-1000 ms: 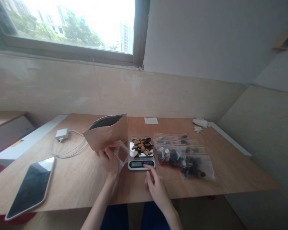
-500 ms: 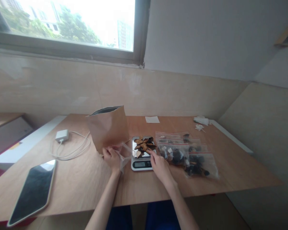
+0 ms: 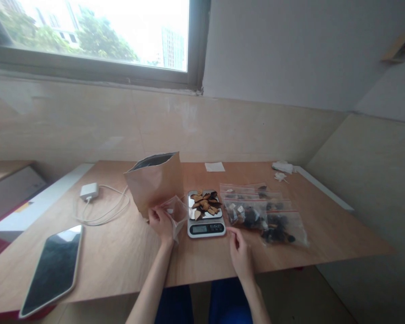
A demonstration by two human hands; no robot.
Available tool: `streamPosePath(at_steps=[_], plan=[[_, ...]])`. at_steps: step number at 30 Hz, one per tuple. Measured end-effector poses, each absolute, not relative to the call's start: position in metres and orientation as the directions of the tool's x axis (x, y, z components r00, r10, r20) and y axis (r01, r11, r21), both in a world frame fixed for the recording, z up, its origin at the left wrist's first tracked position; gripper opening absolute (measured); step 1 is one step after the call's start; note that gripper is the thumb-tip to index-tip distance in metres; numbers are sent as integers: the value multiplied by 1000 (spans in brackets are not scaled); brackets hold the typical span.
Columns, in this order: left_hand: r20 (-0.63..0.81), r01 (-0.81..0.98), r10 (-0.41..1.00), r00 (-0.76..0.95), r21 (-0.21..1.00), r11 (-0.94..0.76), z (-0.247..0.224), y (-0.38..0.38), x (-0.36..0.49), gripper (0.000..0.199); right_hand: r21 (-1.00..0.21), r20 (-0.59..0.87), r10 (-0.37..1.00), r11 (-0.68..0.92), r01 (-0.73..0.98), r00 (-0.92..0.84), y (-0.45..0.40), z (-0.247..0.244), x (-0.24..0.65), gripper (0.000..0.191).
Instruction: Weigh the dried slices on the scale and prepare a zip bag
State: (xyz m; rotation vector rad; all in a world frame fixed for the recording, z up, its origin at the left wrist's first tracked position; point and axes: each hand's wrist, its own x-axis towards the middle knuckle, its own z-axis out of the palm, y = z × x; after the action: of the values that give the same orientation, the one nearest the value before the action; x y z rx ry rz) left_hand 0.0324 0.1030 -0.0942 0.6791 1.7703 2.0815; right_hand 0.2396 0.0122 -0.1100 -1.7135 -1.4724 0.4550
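The step in hand looks like weighing: a heap of dried brown slices (image 3: 205,204) lies on the platter of a small digital kitchen scale (image 3: 207,230), and a true figure depends on nothing else bearing on that platter. The left hand (image 3: 160,222) has its fingers clamped on a clear plastic bag (image 3: 178,211), right in front of the standing brown kraft pouch (image 3: 155,184). The bag's loose edge reaches the scale's left side — whether it touches cannot be told — so drawing it a little away would be the safer choice. The right hand (image 3: 240,252) appears to grip nothing; its fingers curl loosely, with the index finger pointing at the scale's front right corner, and contact there is unclear. Best to keep that finger clear while the figure settles, and to press any key lightly. The slices crowd to the platter's edges, and a pale one sits at the front left, so nudging strays inward would guard against a fall. The digits on the display (image 3: 199,229) are too small to read here. The zip-seal bags (image 3: 248,216) lie just beside the scale's right side — they too should not lean on the platter.
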Motion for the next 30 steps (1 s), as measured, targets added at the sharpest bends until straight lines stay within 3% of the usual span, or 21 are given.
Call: streamPosePath(at_steps=[7, 16, 20, 24, 30], plan=[[123, 37, 550, -826, 985, -166, -105, 105, 28, 24, -661, 198, 952, -45, 749, 232, 12, -107, 235, 35], [158, 87, 552, -819, 985, -152, -104, 104, 27, 26, -693, 237, 949, 16, 720, 207, 12, -106, 233, 34], [162, 86, 563, -811, 983, -159, -107, 106, 27, 27, -689, 259, 960, 106, 717, 107, 24, -93, 224, 39], [164, 71, 568, -807, 981, -182, -108, 107, 28, 27, -610, 244, 970, 149, 778, 6, 42, -79, 213, 44], [122, 27, 569, -813, 985, -173, -106, 107, 28, 29, -538, 165, 986, 69, 840, 25, 41, -71, 208, 43]])
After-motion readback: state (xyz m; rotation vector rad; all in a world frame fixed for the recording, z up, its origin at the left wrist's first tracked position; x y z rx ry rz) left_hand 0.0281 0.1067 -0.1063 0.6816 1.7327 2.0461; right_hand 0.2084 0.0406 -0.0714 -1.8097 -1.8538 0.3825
